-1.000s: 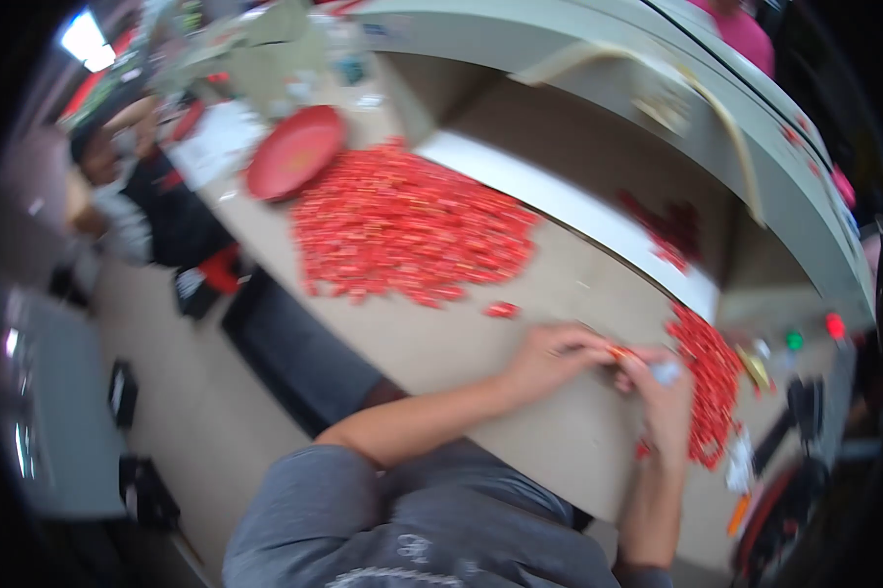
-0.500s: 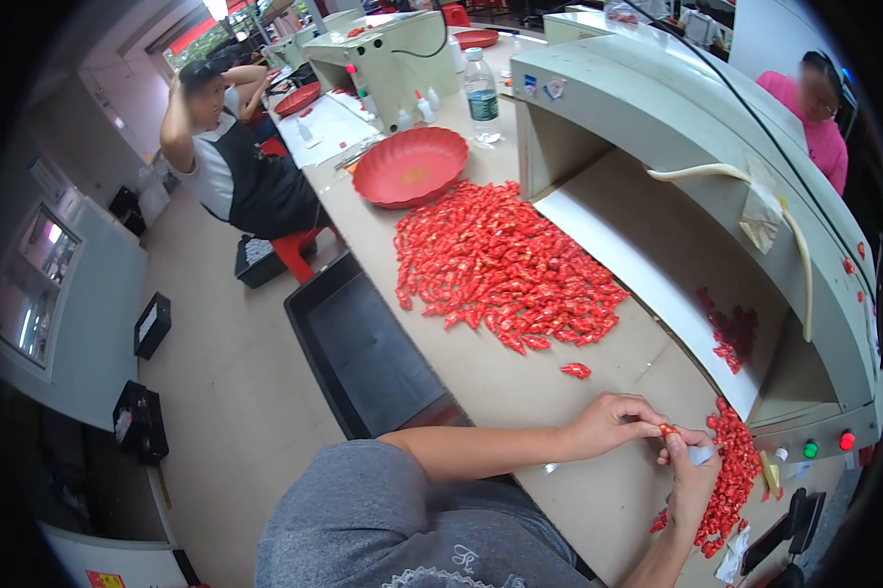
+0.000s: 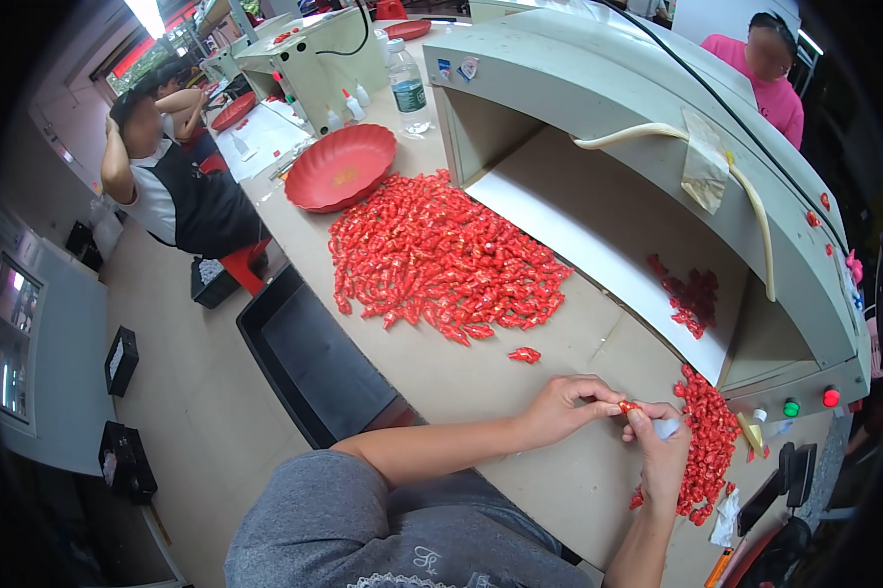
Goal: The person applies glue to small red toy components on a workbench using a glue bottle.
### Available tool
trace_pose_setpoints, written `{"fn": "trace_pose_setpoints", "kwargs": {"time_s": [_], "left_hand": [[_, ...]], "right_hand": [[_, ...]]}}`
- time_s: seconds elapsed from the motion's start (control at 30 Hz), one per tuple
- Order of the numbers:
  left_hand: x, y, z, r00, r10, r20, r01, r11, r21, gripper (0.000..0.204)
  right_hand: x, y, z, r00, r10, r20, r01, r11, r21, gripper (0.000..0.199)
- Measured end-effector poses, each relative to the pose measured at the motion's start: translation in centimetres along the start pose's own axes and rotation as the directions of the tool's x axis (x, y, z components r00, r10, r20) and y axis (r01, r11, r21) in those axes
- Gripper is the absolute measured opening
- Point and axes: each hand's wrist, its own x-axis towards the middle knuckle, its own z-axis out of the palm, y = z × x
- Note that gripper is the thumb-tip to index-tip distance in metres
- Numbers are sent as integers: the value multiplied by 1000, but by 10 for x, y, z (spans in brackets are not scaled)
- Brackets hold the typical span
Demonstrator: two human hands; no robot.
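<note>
My left hand pinches a small shiny red piece with gold flecks between thumb and fingertips. Opposite it, my right hand presses the same piece with thumb and finger. A whitish, translucent object is tucked in my right hand too; its kind is mostly hidden by the fingers. Just right of that hand lies a heap of small red pieces. A larger pile of glossy red pieces spreads over the table beyond my left hand. One single red piece lies apart, nearer my hands.
An arched pale-green machine with an open bay stands on the right, red pieces inside. A red scalloped dish and a water bottle sit farther back. A black bin is left of the table. Other people sit nearby.
The whole view has shifted, so the table and machine appear farther left. Both hands keep their pinch on the red piece, which now shows a little more between the fingertips.
</note>
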Motion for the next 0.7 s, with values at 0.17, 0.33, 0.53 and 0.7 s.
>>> {"fn": "trace_pose_setpoints", "kwargs": {"time_s": [0.17, 0.33, 0.53, 0.7], "left_hand": [[0, 4, -1, 1000, 19, 8, -20, 998, 56, 16], [-1, 6, -1, 1000, -22, 19, 22, 999, 41, 16], [-1, 5, -1, 999, -31, 23, 31, 999, 24, 15], [-2, 2, 0, 1000, 1, -2, -1, 1000, 13, 16]], "right_hand": [[-1, -2, 0, 1000, 20, -6, -20, 1000, -1, 9], [-2, -2, 0, 1000, 17, -5, -17, 1000, 5, 9], [-2, -2, 1, 1000, 6, -6, -6, 1000, -9, 10], [-2, -2, 1, 1000, 12, -8, -12, 1000, 0, 9]]}}
